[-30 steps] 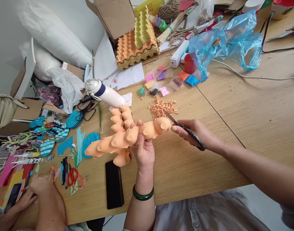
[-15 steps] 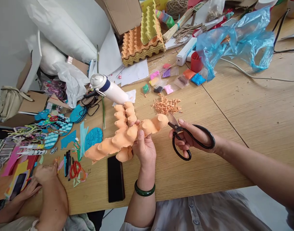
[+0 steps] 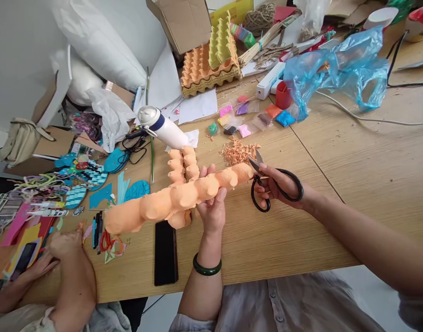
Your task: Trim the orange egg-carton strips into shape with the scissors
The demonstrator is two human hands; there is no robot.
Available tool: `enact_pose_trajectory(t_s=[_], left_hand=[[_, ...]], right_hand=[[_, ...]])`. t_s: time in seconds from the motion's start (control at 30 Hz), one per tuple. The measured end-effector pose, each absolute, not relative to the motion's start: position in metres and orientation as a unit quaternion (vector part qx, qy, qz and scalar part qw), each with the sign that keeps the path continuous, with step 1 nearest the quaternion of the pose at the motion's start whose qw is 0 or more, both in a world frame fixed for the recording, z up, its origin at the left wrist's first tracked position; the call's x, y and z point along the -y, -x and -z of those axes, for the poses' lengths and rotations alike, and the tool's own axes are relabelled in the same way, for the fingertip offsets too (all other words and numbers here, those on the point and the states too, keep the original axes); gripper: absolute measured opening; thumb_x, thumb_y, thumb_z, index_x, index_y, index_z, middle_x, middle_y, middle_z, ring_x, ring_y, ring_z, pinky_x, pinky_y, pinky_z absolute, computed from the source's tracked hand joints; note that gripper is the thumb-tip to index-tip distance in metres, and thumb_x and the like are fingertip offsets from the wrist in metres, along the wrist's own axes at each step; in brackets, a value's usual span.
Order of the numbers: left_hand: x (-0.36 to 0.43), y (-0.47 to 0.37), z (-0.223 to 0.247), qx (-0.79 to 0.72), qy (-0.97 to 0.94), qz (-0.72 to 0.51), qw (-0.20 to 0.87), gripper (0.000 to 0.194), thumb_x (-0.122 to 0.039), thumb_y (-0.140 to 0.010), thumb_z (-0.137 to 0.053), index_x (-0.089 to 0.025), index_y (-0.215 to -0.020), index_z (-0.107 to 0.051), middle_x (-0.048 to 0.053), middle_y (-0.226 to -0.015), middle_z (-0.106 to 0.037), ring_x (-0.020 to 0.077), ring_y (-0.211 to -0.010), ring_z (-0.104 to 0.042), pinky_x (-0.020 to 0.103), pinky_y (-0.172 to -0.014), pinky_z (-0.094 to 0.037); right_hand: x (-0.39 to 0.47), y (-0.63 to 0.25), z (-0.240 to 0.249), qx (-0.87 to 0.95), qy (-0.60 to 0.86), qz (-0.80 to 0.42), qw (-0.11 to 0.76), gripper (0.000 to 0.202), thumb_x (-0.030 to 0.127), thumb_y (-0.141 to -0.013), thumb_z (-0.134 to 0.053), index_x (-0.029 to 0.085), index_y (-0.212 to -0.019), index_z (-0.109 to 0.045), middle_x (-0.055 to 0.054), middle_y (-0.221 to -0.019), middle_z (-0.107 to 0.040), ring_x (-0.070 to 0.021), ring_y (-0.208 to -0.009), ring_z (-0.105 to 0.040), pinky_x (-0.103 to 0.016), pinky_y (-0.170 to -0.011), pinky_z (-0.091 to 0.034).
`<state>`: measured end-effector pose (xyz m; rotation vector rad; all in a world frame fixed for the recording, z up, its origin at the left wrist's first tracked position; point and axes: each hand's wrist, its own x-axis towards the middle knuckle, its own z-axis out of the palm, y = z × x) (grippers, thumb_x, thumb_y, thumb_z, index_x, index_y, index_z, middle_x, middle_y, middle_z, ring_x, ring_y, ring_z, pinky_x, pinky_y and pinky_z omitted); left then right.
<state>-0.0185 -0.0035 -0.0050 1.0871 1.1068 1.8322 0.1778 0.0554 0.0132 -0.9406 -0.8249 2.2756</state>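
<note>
My left hand (image 3: pixel 213 205) grips a long orange egg-carton strip (image 3: pixel 183 195) near its middle, its bumps facing up. The strip is held above the table, slanting up to the right. In my right hand (image 3: pixel 278 184) are black-handled scissors (image 3: pixel 296 184), blades parted and beside the strip's right end. Other orange carton strips (image 3: pixel 176 168) lie behind and below the held one, partly hidden by it. A pile of orange shreds (image 3: pixel 239 152) lies just beyond the scissors. The black phone (image 3: pixel 165 253) lies flat below the strip.
A white bottle (image 3: pixel 166 129), small coloured packets (image 3: pixel 244 130), a red cup (image 3: pixel 283 94) and a blue plastic bag (image 3: pixel 339 69) lie farther back. Stacked egg trays (image 3: pixel 207 69) stand behind. Another person's hands (image 3: pixel 64 246) rest at the left among papers and pens.
The held strip has turned and moved nearer the camera, its left end reaching farther left. The scissors have shifted slightly up, and their blades now show more clearly apart.
</note>
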Motion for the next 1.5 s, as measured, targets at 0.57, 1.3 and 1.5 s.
enact_pose_trajectory(t_s=[0.57,1.3,1.5], left_hand=[[-0.003,0.027,0.001,-0.36,-0.358,-0.702,0.499,0.046,-0.031,-0.079,-0.088,-0.034,-0.123,-0.078,0.005,-0.133,-0.074,0.0278,-0.134,-0.062,0.036,-0.103,-0.056],[-0.01,0.035,-0.013,-0.409,-0.183,-0.734,0.51,0.043,-0.052,-0.092,-0.074,-0.031,-0.129,-0.069,0.003,-0.16,-0.057,0.0249,-0.142,-0.055,0.029,-0.087,-0.063],[-0.009,0.024,-0.005,-0.402,-0.225,-0.719,0.52,0.04,-0.05,-0.079,-0.089,-0.029,-0.11,-0.076,0.004,-0.12,-0.077,0.0228,-0.114,-0.071,0.029,-0.085,-0.062]], right_hand=[[-0.042,-0.165,0.0,0.397,0.298,-0.818,0.292,0.048,0.053,-0.075,-0.089,0.017,-0.066,-0.057,0.003,-0.061,-0.053,-0.0127,-0.054,-0.059,-0.027,-0.054,-0.054],[-0.043,-0.17,-0.01,0.435,0.342,-0.779,0.293,0.056,0.066,-0.084,-0.075,0.019,-0.111,-0.06,0.006,-0.065,-0.056,-0.0148,-0.053,-0.058,-0.031,-0.051,-0.053],[-0.043,-0.171,-0.01,0.464,0.332,-0.759,0.314,0.049,0.059,-0.086,-0.076,0.019,-0.108,-0.061,0.005,-0.067,-0.054,-0.015,-0.056,-0.053,-0.033,-0.053,-0.054]])
